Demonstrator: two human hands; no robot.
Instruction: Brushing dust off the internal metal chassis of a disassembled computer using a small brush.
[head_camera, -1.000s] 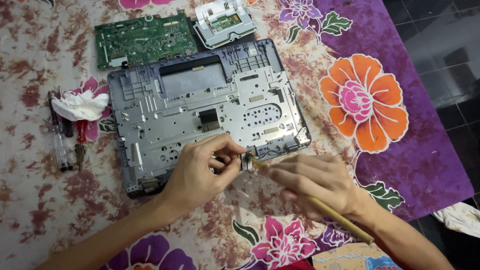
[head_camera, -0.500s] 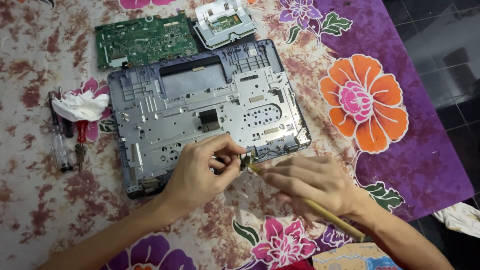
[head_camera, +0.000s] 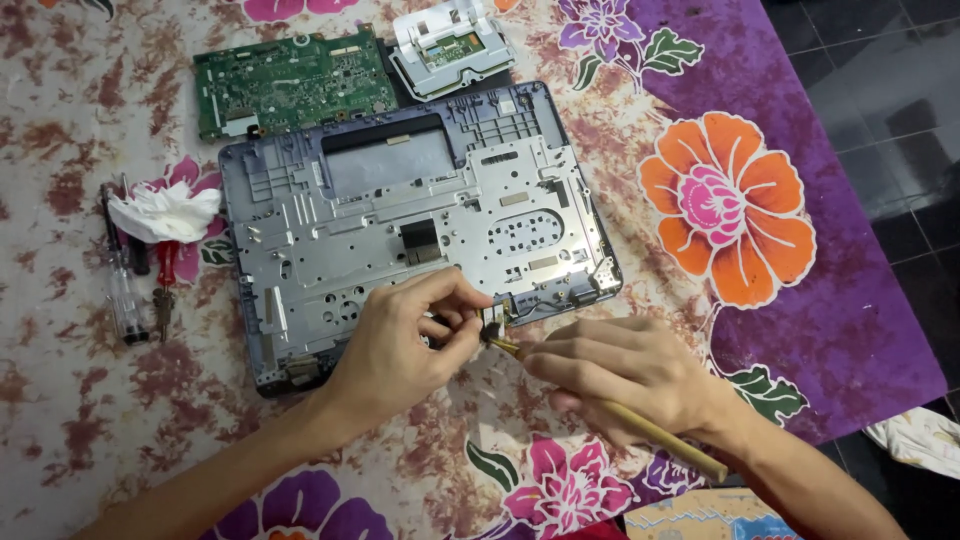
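The left hand pinched a small part at the near edge of the open metal chassis, while the right hand, just to its right, gripped a wooden-handled brush whose long axis ran leftward up to that part.

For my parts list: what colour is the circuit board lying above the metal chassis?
Green; the circuit board shows clearly in the head view.
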